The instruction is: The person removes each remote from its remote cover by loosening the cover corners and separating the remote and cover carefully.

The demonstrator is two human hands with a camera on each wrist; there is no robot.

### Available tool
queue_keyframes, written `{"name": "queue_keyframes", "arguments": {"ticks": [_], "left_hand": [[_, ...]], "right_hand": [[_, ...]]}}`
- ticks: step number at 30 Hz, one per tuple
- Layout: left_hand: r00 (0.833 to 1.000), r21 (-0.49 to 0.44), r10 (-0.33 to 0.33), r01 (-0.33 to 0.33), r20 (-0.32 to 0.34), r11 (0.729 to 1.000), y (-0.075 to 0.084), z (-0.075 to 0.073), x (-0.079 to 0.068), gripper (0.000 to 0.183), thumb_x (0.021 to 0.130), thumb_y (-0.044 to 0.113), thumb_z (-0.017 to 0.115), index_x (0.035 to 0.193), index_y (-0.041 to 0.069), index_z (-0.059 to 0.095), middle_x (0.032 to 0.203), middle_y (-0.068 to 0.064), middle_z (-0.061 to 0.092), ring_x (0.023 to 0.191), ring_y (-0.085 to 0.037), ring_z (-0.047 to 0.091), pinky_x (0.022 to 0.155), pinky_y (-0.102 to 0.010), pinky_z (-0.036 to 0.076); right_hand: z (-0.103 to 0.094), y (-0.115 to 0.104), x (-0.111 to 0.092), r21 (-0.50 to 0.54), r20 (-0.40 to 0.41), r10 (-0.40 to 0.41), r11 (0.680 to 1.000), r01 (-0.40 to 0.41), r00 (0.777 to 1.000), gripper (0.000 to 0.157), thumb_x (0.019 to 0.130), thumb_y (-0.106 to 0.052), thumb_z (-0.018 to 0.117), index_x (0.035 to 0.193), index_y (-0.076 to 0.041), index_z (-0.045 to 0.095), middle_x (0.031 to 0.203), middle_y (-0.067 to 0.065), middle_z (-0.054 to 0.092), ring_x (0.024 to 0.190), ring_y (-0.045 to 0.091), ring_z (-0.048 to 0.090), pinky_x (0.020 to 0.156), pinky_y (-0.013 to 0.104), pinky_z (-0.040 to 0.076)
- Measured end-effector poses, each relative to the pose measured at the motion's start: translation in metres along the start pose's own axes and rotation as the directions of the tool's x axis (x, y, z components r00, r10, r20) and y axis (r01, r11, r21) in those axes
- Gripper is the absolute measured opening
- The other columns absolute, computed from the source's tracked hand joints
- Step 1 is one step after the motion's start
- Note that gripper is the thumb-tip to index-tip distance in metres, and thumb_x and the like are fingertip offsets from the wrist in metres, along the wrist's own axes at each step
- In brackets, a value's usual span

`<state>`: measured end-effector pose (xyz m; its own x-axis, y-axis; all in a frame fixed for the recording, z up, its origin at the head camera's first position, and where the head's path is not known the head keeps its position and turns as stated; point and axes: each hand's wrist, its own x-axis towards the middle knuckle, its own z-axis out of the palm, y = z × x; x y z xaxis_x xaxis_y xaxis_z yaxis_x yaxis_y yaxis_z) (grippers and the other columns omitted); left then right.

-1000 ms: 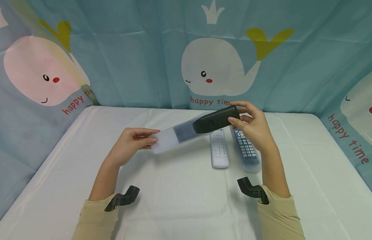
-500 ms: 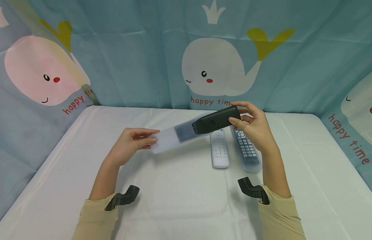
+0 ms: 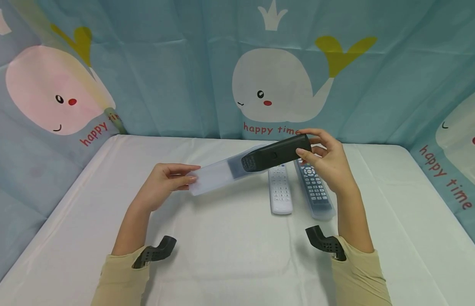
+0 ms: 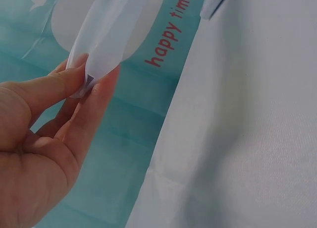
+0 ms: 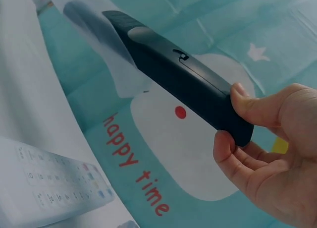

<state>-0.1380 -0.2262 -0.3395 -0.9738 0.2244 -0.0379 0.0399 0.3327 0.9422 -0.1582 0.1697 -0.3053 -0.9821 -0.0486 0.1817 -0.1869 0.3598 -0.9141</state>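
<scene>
In the head view a black remote control (image 3: 277,154) lies tilted, back side up, partly inside a translucent plastic sleeve (image 3: 210,180). My right hand (image 3: 331,163) pinches the remote's bare outer end between thumb and fingers. At the far left end of the sleeve, my left hand (image 3: 162,187) pinches the plastic. Both things are held above the table. From the right wrist view, the remote (image 5: 183,82) shows its battery cover latch, and its far end is inside the sleeve (image 5: 89,22). The left wrist view shows the sleeve (image 4: 109,39) bowed between thumb and fingers.
A white remote (image 3: 280,191) lies on the white tablecloth (image 3: 222,246) below the held remote. Beside it on the right is a dark remote in a clear cover (image 3: 317,193), near my right forearm. A blue whale-print curtain (image 3: 176,85) stands behind the table.
My right hand has moved slightly right with the black remote, while my left hand has shifted slightly left with the sleeve. More of the remote is outside the sleeve.
</scene>
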Motion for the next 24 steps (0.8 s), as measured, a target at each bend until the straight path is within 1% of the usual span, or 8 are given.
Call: {"name": "queue_keyframes", "arguments": {"ticks": [7,12,15,20,24], "left_hand": [[1.000,0.003,0.005,-0.005,0.004,1.000,-0.001,-0.001,0.000,0.038,0.098,0.004,0.074,0.134,-0.007,0.068,0.132,-0.024,0.068,0.098,-0.002,0.070,0.084,-0.022,0.062],[1.000,-0.009,0.003,-0.003,0.006,1.000,0.000,-0.002,0.000,0.038,0.099,0.005,0.074,0.134,-0.008,0.068,0.134,-0.024,0.067,0.098,-0.002,0.071,0.084,-0.022,0.062],[1.000,-0.003,0.002,-0.002,0.006,1.000,-0.001,-0.003,-0.001,0.039,0.099,0.007,0.074,0.135,-0.007,0.068,0.134,-0.024,0.067,0.099,-0.002,0.070,0.085,-0.022,0.062],[1.000,0.023,0.003,-0.003,-0.017,1.000,-0.003,-0.007,-0.002,0.038,0.099,0.007,0.074,0.134,-0.006,0.069,0.134,-0.023,0.067,0.098,0.000,0.070,0.084,-0.021,0.061],[1.000,0.019,0.009,-0.009,-0.013,1.000,-0.005,-0.007,-0.001,0.038,0.099,0.006,0.074,0.133,-0.007,0.069,0.131,-0.023,0.069,0.097,-0.001,0.070,0.084,-0.021,0.061]], "right_hand": [[-0.001,0.002,0.000,0.001,-0.001,-0.013,1.000,0.013,1.000,0.051,0.101,-0.003,0.070,0.149,-0.011,0.057,0.130,0.024,0.060,0.094,0.009,0.068,0.078,0.020,0.060],[-0.002,0.002,0.000,0.006,-0.003,-0.015,1.000,0.015,1.000,0.050,0.101,-0.003,0.070,0.149,-0.010,0.058,0.128,0.023,0.061,0.094,0.007,0.069,0.080,0.022,0.062],[-0.004,0.003,0.000,0.011,-0.001,-0.012,1.000,0.012,1.000,0.051,0.101,-0.004,0.071,0.150,-0.009,0.056,0.128,0.023,0.061,0.093,0.007,0.068,0.079,0.020,0.061],[-0.010,0.006,0.000,0.013,-0.028,0.000,1.000,0.000,1.000,0.053,0.101,-0.004,0.071,0.151,-0.007,0.054,0.125,0.019,0.060,0.088,0.006,0.067,0.076,0.018,0.058],[-0.013,0.010,0.001,0.008,-0.038,0.003,1.000,-0.002,0.999,0.054,0.101,-0.004,0.071,0.152,-0.007,0.053,0.124,0.018,0.060,0.088,0.006,0.067,0.076,0.017,0.057]]}}
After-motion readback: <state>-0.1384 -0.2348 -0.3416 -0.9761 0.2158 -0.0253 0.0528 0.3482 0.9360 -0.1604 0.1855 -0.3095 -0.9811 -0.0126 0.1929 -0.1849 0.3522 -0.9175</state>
